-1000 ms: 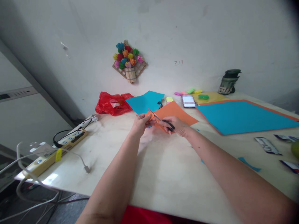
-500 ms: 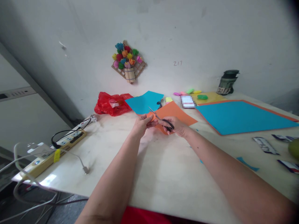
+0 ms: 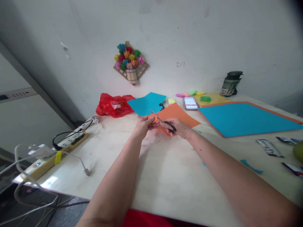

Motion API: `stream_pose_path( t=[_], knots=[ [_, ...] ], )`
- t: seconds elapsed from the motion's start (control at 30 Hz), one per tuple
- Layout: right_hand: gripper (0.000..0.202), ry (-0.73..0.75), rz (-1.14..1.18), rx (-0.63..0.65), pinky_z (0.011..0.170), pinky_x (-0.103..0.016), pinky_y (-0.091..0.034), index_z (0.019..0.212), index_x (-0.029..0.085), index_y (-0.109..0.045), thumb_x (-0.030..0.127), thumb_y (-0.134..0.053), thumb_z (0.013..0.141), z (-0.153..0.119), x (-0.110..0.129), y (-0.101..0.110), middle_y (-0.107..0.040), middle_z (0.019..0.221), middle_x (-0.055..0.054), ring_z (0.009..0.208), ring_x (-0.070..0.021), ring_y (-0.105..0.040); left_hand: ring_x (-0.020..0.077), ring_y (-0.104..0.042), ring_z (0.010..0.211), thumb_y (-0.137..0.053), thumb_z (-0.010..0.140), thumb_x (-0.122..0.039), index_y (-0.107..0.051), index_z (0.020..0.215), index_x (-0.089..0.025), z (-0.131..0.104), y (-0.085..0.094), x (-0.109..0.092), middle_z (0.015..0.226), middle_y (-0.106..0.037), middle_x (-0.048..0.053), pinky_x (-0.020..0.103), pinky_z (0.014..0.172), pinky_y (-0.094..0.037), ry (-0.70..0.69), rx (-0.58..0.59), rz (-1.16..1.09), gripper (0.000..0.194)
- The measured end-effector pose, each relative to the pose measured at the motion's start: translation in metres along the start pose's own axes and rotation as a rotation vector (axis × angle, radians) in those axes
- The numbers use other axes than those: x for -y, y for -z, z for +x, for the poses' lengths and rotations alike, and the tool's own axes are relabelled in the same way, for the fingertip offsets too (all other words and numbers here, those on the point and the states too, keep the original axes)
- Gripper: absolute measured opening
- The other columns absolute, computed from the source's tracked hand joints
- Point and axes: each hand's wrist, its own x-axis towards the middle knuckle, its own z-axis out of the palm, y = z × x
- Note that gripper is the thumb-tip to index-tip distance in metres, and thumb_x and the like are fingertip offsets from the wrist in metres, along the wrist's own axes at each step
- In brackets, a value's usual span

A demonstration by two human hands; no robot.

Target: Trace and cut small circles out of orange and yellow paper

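Observation:
My left hand (image 3: 145, 125) pinches a small piece of orange paper (image 3: 153, 119) above the table. Black-handled scissors (image 3: 169, 126) are gripped in my right hand (image 3: 178, 126), their blades pointing left and away, right at the orange piece. Whether the blades are biting into the paper I cannot tell. Beneath and behind my hands lies a larger orange sheet (image 3: 181, 115), partly covered by my right hand. A blue sheet (image 3: 146, 103) rests farther back on the left.
A red plastic bag (image 3: 113, 105) and a phone (image 3: 190, 103) lie toward the wall. Large blue sheets over orange (image 3: 248, 119) cover the right side. On the left edge sits a power strip (image 3: 68, 143) with cables. Blue scraps (image 3: 251, 167) and wrappers (image 3: 270, 148) lie at right.
Both hands stay in nearly the same place. The scissor blades look slightly less spread than before; otherwise little differs.

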Motion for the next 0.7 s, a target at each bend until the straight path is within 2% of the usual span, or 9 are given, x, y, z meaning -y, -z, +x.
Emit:
stream_pose_path(
  t=[0.37, 0.7],
  knots=[
    [0.043, 0.010, -0.005, 0.018, 0.037, -0.020, -0.027, 0.057, 0.015, -0.050, 0.056, -0.062, 0.064, -0.0001, -0.0004, 0.0005, -0.048, 0.046, 0.003, 0.035, -0.0048, -0.038, 0.0168, -0.064, 0.058, -0.062, 0.073, -0.026, -0.050, 0.074, -0.013, -0.0012, 0.0003, -0.0021, 0.062, -0.065, 0.007, 0.026, 0.057, -0.049, 0.000, -0.038, -0.006, 0.017],
    [0.042, 0.010, 0.001, 0.017, 0.036, -0.020, -0.027, 0.056, 0.015, -0.049, 0.054, -0.062, 0.063, 0.0009, -0.0018, 0.0002, -0.048, 0.045, 0.004, 0.034, -0.0047, -0.039, 0.0167, -0.064, 0.059, -0.065, 0.069, -0.030, -0.051, 0.074, -0.013, -0.0016, 0.0026, -0.0015, 0.064, -0.065, 0.007, 0.027, 0.059, -0.050, 0.003, -0.041, -0.007, 0.022]
  ],
)
